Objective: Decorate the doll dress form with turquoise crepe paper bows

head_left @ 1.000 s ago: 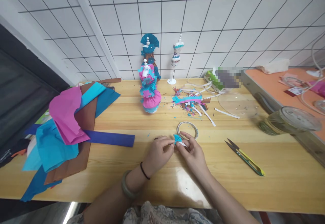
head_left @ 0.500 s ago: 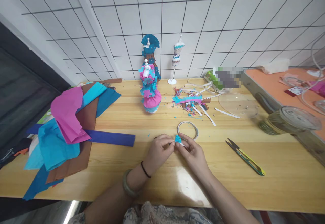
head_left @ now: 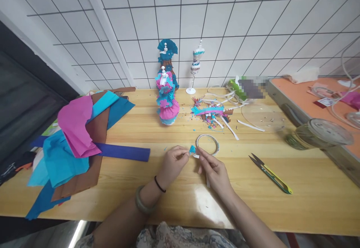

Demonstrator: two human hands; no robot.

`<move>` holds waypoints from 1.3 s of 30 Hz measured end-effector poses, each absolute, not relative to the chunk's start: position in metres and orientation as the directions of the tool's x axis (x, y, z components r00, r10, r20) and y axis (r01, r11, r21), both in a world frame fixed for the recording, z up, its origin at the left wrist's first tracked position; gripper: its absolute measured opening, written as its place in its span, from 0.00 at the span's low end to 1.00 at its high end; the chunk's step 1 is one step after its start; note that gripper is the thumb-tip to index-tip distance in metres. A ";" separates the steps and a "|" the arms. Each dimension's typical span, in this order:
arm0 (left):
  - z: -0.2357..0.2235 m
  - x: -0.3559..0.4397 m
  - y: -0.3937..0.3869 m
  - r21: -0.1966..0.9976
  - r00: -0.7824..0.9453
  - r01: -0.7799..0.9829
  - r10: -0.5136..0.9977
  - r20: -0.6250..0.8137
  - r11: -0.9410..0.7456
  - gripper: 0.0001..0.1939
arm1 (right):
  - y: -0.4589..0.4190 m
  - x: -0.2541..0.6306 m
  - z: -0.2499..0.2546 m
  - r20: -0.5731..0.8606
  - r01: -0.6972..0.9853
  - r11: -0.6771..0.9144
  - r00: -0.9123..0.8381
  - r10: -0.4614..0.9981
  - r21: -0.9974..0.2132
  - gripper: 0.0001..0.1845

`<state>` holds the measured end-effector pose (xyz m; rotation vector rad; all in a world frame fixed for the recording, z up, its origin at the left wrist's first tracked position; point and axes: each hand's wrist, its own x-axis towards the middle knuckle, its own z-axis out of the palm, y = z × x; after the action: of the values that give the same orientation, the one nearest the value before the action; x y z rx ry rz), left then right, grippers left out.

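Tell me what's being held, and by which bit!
The left grip pinches a small blue paper fan at its left edge. The right grip holds a white strip, apparently partway along; the exact spot is hidden.

A dress form ruffled in pink and blue (head_left: pixel 169 107) stands on a wooden table (head_left: pixel 120 184), a teal-and-brown form (head_left: pixel 168 62) behind it and a sparsely covered white one (head_left: pixel 196 62) behind to its right. Left of the ruffled form spreads a heap of colored paper sheets (head_left: pixel 77 131); to its right lie paper scraps (head_left: pixel 209 111) and, farther right, a lidded jar (head_left: pixel 320 134). A tiled wall (head_left: pixel 230 23) rises behind it.
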<state>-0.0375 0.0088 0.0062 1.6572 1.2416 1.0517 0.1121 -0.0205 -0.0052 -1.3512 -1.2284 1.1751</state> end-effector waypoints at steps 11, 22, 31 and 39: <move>0.008 -0.041 0.010 0.946 0.236 0.273 0.966 0.109 -0.173 0.11 | -0.018 0.108 0.003 0.009 0.183 0.015 -0.030 1.000 -0.983 0.13; 0.008 -0.042 0.010 0.967 0.268 0.212 0.960 0.080 -0.140 0.12 | -0.009 0.107 0.001 -0.061 0.140 -0.057 -0.021 0.998 -0.989 0.14; 0.006 -0.042 0.009 0.955 0.301 0.222 0.946 0.122 -0.194 0.13 | -0.011 0.103 0.002 -0.072 0.099 -0.074 0.017 0.997 -0.992 0.18; 0.008 -0.041 0.007 0.943 0.354 0.236 0.925 0.140 -0.234 0.13 | -0.009 0.108 -0.003 0.021 0.104 0.027 -0.051 0.998 -0.994 0.13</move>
<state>-0.0411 0.0069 0.0084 1.6971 1.0432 0.9391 0.1081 -0.0087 -0.0033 -1.2438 -1.3345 1.1767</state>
